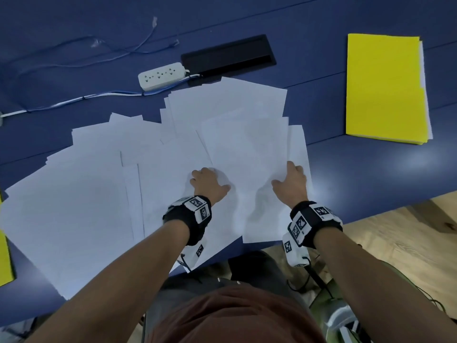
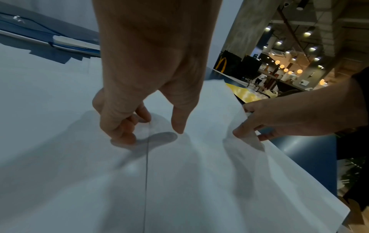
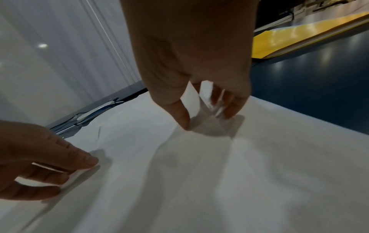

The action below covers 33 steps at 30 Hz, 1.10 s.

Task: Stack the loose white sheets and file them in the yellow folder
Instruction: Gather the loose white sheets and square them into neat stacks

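Note:
Several loose white sheets (image 1: 99,194) lie fanned out over the blue table (image 1: 371,174). The top sheet (image 1: 249,154) near the front edge bows up between my hands. My left hand (image 1: 210,181) pinches its left edge, thumb on top and curled fingers (image 2: 123,137) at the edge. My right hand (image 1: 289,179) pinches its right edge, and the paper curls up between thumb and fingers (image 3: 229,108). The yellow folder (image 1: 385,87) lies shut at the far right of the table, apart from the sheets, with white paper edges showing along its right side.
A white power strip (image 1: 162,76), a black cable hatch (image 1: 228,55) and blue cables (image 1: 74,100) lie behind the sheets. Another yellow item (image 1: 5,256) pokes in at the left edge. The table's front edge (image 1: 371,214) runs close to my right wrist, with wooden floor beyond.

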Tool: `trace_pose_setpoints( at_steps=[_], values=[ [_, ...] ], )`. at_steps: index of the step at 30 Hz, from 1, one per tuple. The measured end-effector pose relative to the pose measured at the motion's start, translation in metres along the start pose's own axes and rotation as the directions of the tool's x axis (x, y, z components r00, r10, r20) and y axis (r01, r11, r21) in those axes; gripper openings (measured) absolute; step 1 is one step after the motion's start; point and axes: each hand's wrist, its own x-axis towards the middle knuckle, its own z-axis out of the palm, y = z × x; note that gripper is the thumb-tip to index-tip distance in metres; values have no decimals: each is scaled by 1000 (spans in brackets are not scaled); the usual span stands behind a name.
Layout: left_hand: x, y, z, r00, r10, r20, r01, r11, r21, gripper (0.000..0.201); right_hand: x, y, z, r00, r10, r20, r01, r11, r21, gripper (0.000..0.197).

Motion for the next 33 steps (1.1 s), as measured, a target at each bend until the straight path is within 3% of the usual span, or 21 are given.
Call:
trace_pose_setpoints(
  at_steps=[3,8,13,16,19,24,28,33],
  values=[
    [0,-3,-4,1000,11,16,-10,998,-64,66,1,-5,-2,981,114,-156,-125,990,-61,65],
    [1,2,-5,998,42,40,-31,968,-250,82,9,-4,-10,974,190,-128,-195,980,-35,86],
    [3,11,-12,998,65,9,-64,995,-73,79,9,-9,-16,934,313,-173,-341,924,-172,82],
    [3,16,-12,999,31,7,-31,999,5,73,13,-6,-18,942,301,-150,-319,940,-119,83],
    [4,19,-6,1000,-10,8,10,1000,-23,75,16,-1,-15,952,277,-128,-286,956,-60,73],
    [3,22,0,997,-71,-31,64,980,-187,84,17,8,-9,984,148,-100,-120,963,243,46],
    [5,14,0,998,-58,22,62,928,-368,69,18,6,-7,994,66,-88,-46,976,212,17],
    [4,6,-1,997,-65,-49,32,864,-502,67,19,-4,-5,997,2,-80,15,977,211,10]
  ],
)
